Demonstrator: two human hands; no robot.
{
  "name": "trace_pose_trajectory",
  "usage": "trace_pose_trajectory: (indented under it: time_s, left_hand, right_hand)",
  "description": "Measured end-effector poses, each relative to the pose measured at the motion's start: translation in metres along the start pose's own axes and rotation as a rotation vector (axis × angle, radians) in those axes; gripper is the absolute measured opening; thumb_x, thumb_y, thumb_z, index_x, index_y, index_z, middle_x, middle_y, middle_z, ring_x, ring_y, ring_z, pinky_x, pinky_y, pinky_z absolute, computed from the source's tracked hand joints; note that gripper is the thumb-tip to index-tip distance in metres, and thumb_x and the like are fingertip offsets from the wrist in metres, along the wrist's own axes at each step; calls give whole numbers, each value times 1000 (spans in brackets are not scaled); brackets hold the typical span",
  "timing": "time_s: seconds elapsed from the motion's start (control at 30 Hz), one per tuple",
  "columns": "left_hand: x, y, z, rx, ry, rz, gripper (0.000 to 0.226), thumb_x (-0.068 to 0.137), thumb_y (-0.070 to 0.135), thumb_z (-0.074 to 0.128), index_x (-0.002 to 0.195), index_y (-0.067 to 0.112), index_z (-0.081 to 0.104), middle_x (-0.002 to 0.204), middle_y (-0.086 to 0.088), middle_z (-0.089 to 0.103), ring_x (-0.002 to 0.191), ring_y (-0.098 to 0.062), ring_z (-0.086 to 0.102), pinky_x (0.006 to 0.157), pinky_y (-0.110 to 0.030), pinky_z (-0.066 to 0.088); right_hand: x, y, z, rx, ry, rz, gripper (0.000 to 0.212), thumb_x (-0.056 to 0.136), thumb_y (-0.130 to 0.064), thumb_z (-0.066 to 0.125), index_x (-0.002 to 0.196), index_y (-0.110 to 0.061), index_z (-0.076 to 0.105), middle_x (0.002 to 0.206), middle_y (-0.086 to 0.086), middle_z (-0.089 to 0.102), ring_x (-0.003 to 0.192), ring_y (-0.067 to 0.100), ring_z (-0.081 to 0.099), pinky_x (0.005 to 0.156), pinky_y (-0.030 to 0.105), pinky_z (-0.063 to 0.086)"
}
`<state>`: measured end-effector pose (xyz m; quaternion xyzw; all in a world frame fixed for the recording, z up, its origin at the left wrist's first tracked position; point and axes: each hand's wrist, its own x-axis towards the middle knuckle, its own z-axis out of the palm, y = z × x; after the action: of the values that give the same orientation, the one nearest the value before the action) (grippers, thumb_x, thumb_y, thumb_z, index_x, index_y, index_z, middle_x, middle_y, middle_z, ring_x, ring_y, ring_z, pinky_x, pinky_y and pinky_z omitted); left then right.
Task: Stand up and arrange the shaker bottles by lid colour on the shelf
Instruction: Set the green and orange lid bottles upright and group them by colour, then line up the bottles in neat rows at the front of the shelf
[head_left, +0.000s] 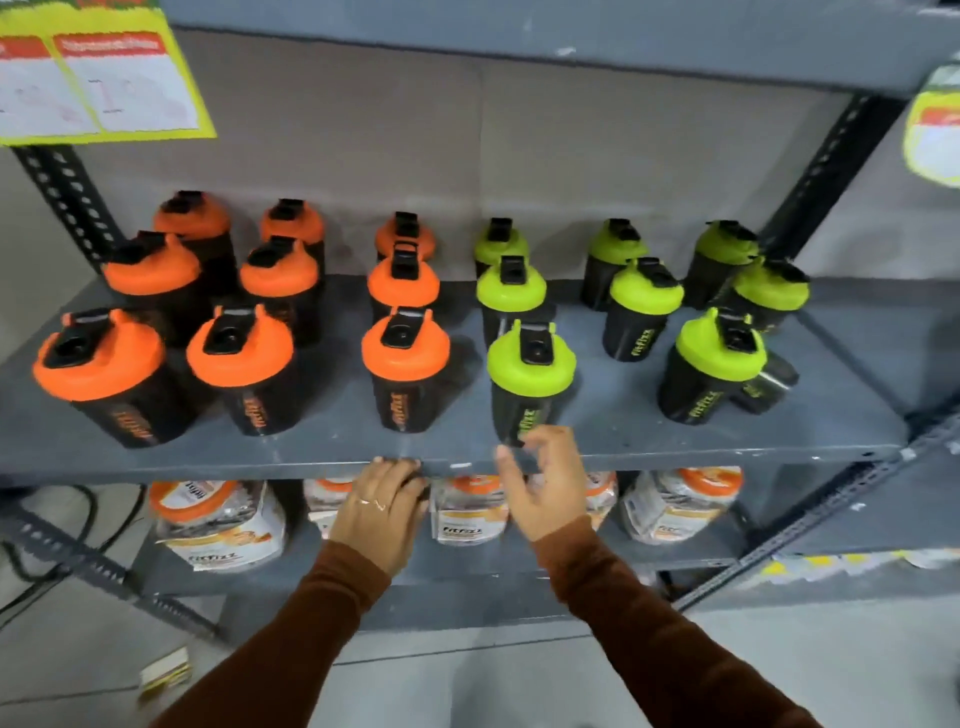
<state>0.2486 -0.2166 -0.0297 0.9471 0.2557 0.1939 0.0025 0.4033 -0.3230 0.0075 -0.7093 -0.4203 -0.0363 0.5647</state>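
Black shaker bottles stand upright on the grey shelf (322, 441). Several with orange lids (405, 348) fill the left half in three columns. Several with green lids (531, 361) fill the right half in three columns. My left hand (379, 512) rests on the shelf's front edge, fingers curled over it, below the nearest orange-lidded bottle of the third column. My right hand (540, 480) hovers with fingers apart just in front of the base of the nearest green-lidded bottle, holding nothing. A small dark object (769, 382) lies behind the front right green-lidded bottle (719, 345).
Clear tubs with orange lids (218, 519) sit on the lower shelf. Perforated dark uprights (826, 171) frame the rack. Yellow price signs (98, 78) hang from the upper shelf at left and right. Cables run on the floor at far left.
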Motion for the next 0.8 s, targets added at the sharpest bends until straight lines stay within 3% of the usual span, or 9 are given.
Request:
trace_pose_trajectory:
  time_s: [0.1,0.23,0.3,0.4,0.5,0.6,0.7,0.8]
  left_hand:
    - [27,56,21,-93,28,148,36,94,26,21,100,10,52,97,-13,71,100,-24,45,111,-29,13]
    - [86,137,38,-148,5,265,30,84,29,42,103,12,58,110,-9,68,107,-24,53,106,-31,23]
    - [117,172,42,-110,-67,232,39,80,31,41,103,10,63,111,-9,68,104,-25,62,101,-34,30]
    - [152,208,45,-83,-197,39,60,81,45,28,115,6,58,121,-11,62,112,-26,58,102,-37,39]
    - [162,221,57,-9,-271,-33,93,70,64,1,138,5,25,148,-13,30,137,-27,26,114,-39,18]
    - [162,222,60,7,-286,-49,121,51,79,-26,142,10,11,153,-9,15,141,-23,13,116,-35,10]
    - [163,220,62,5,-316,-82,132,39,76,-38,142,11,9,154,-8,12,141,-21,10,116,-34,8]
    - [163,224,60,20,-342,-107,133,37,77,-38,143,11,7,154,-8,10,142,-20,9,116,-32,6]
  right_hand:
    - [26,39,-64,18,200,157,14,77,-41,49,79,-29,41,74,-11,43,72,11,47,72,37,44]
    - [84,73,-159,-156,331,160,36,70,-34,47,90,-5,50,84,15,48,82,29,50,79,32,38]
    - [112,91,-196,-342,267,193,54,62,-35,48,99,5,53,94,27,54,93,41,52,84,33,34]
    - [146,118,-228,-504,16,299,70,60,-27,64,119,7,48,115,33,52,112,47,46,97,40,30]
    - [169,142,-234,-570,-250,282,87,60,-24,78,132,2,36,123,31,52,116,44,48,100,44,37]
    - [177,152,-232,-678,-447,303,106,63,-26,80,142,-5,12,132,28,46,120,43,43,103,46,37]
    - [172,155,-232,-736,-466,323,106,67,-30,78,142,-8,7,137,24,40,125,42,34,105,46,32]
    - [164,157,-239,-720,-368,342,94,68,-32,76,140,-11,18,136,19,41,126,38,32,104,46,30]
